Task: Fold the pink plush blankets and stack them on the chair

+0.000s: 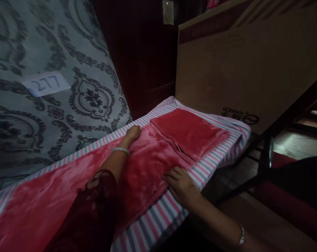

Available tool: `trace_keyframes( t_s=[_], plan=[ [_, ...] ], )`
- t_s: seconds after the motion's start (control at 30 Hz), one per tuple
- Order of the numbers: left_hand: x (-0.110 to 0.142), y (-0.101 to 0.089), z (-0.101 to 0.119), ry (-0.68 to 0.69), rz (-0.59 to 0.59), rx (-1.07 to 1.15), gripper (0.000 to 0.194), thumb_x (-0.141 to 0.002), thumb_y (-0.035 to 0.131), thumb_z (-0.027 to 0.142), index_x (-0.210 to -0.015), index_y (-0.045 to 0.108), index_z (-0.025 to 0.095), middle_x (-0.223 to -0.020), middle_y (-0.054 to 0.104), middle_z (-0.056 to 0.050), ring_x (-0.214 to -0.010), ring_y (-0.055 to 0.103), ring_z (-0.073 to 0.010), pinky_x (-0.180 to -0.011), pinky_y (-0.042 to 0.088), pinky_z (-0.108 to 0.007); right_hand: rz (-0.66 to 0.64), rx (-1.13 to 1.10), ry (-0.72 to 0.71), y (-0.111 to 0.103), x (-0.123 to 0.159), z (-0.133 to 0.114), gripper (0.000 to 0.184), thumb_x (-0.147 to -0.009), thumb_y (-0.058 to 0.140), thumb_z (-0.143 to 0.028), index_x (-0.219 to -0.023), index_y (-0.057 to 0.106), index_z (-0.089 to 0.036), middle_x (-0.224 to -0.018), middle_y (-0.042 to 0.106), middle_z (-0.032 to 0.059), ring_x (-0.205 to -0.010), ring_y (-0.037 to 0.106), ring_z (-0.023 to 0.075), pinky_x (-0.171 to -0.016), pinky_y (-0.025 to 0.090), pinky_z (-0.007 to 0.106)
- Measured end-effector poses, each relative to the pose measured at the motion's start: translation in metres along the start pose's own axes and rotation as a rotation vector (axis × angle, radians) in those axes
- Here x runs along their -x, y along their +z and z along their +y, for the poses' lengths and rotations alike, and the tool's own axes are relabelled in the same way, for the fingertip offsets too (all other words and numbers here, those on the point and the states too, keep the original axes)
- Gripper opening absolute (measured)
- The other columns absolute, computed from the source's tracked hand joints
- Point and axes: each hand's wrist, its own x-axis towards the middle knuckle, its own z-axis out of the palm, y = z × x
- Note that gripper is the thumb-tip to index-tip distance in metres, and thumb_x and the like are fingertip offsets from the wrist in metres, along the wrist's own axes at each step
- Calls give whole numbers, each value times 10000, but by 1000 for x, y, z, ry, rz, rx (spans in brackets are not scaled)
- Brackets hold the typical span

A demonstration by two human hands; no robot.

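A red plush blanket point(95, 175) lies lengthwise over a pink, grey and white striped sheet point(148, 220). Its far end is folded over into a flat rectangular flap point(187, 129), and a small white tag point(178, 147) pokes out at the flap's edge. At the blanket's far-side edge, my left hand point(133, 133) is closed with the fingers curled down into the cloth. My right hand point(180, 183) is at the near-side edge, its bent fingers over the border of the blanket, the fingertips partly blurred.
Behind the far end stands a large cardboard box point(239, 63) with printing on it. Patterned wallpaper point(92, 98) bearing a paper label marked 277 point(47, 84) borders the left side. A dark red panel point(142, 63) rises beyond. To the right are dark chair-like frames point(269, 164).
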Motion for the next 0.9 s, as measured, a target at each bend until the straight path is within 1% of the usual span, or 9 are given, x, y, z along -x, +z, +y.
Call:
trace_keyframes(
  t_s=[0.13, 0.23, 0.37, 0.47, 0.53, 0.63, 0.73, 0.8, 0.9],
  plan=[
    [-20, 11, 27, 8, 21, -8, 389, -980, 450, 353, -1105, 722, 103, -1244, 669, -224, -1192, 608, -290, -967, 457, -344, -21, -30, 39, -3, -2, 0, 352, -945, 514, -99, -1231, 681, -219, -1062, 712, 94, -921, 573, 251, -748, 490, 409],
    [-28, 15, 37, -15, 80, -8, 371, -994, 407, 286, -1169, 683, 109, -1262, 649, -222, -1205, 593, -300, -966, 446, -367, -35, -29, 56, -4, -2, 0, 339, -952, 510, -111, -1222, 684, -221, -1065, 714, 101, -920, 572, 253, -743, 486, 409],
    [-35, 21, 37, -91, 149, -4, 417, -1017, 284, 211, -1278, 593, 108, -1304, 610, -233, -1208, 592, -312, -949, 439, -397, -55, -54, 64, -7, -2, -1, 283, -963, 518, -126, -1170, 690, -210, -1058, 719, 102, -911, 576, 249, -744, 475, 411],
    [-42, 25, 31, -82, 100, 8, 394, -1011, 329, 240, -1267, 596, 104, -1277, 635, -226, -1168, 616, -315, -926, 449, -388, -63, -68, 80, -8, -3, -2, 262, -953, 526, -105, -1130, 693, -203, -1058, 720, 99, -910, 576, 244, -745, 465, 405],
    [-45, 23, 24, -49, 46, 17, 382, -1003, 373, 277, -1238, 615, 98, -1244, 665, -213, -1136, 632, -297, -909, 460, -357, -62, -71, 82, -9, -3, -2, 247, -945, 535, -94, -1107, 692, -193, -1058, 720, 94, -911, 571, 242, -754, 460, 404],
    [-41, 14, 7, 3, -15, 18, 394, -1000, 397, 327, -1235, 628, 111, -1234, 690, -171, -1140, 632, -245, -924, 458, -293, -61, -79, 70, -10, -4, 0, 232, -936, 542, -90, -1082, 693, -188, -1063, 720, 90, -908, 566, 241, -761, 455, 405],
    [-16, 0, -24, 12, -48, -8, 438, -991, 396, 346, -1290, 608, 107, -1286, 674, -156, -1181, 616, -227, -967, 447, -273, -74, -82, 73, -9, -3, 1, 242, -925, 544, -89, -1075, 699, -198, -1062, 718, 88, -911, 563, 241, -762, 453, 405],
    [13, -11, -53, -16, -64, -34, 456, -978, 380, 326, -1292, 610, 88, -1293, 669, -165, -1185, 618, -237, -985, 448, -287, -76, -81, 71, -7, -2, 2, 254, -920, 544, -86, -1083, 704, -197, -1060, 714, 89, -920, 559, 247, -774, 455, 410],
    [73, -26, -107, -116, -54, -100, 485, -955, 352, 295, -1297, 597, 54, -1293, 659, -194, -1204, 610, -270, -1006, 452, -331, -80, -84, 64, -6, -1, 4, 268, -913, 537, -90, -1088, 713, -190, -1053, 707, 98, -933, 553, 252, -804, 460, 421]
  ],
)
